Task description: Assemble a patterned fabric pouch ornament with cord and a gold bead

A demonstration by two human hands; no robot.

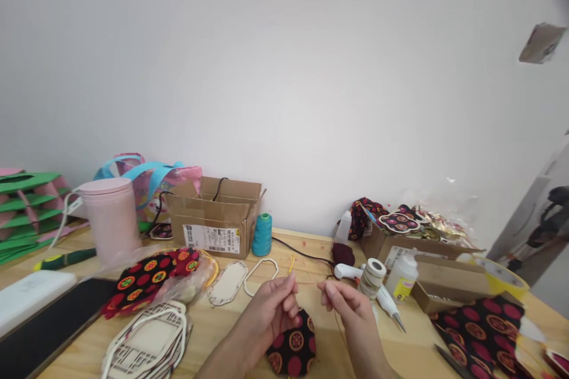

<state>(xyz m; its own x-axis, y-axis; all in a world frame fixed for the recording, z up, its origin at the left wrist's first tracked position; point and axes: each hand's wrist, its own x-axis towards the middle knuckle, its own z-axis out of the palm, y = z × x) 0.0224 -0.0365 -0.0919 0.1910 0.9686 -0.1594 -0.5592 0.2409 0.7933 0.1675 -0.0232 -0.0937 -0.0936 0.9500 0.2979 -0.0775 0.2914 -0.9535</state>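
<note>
My left hand (271,314) has thumb and forefinger pinched together at one end of a thin orange thread (310,283). Across from it, my right hand (351,314) pinches the same thread, which runs nearly level between the two. A loose strand hangs below my right fingers. Just beyond my left fingertips a short yellow cord (291,264) sticks up; whether the hand touches it I cannot tell. Under my hands lies a dark piece covered in red-patterned fabric (296,340), partly hidden by my left hand. Wooden frame outlines (262,275) rest beyond it.
Left are stacked wooden frames (146,340), patterned fabric (153,275), a pink cup (111,219) and a cardboard box (213,213). A teal thread spool (262,235) stands behind. Right are a glue gun (389,302), glue bottle (402,278), tape roll (372,278) and scissors (451,361).
</note>
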